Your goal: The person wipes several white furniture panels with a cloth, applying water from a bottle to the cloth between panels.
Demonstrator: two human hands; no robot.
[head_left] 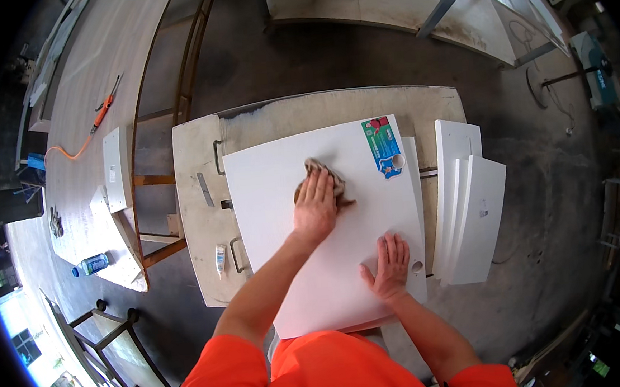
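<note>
A large white panel [286, 267] lies flat in front of me on a worn, light-topped workbench [200, 273]. My left hand [314, 206] presses a crumpled brown-and-cream rag [338, 191] against the panel's middle, its fingers together over the cloth. Lower right on the same panel rests my right hand [388, 267], palm down, fingers stretched and thumb apart, holding nothing. Near the panel's far right corner is a colourful sticker [381, 145] in green, red and blue. A small round hole [417, 266] shows by the right edge.
Several white boards [473, 218] are stacked at the bench's right side. A small white tube [220, 259] and a flat metal strip [204, 189] lie left of the panel. The long table [93, 72] on the left bears an orange-handled tool [103, 113] and a blue bottle [93, 264].
</note>
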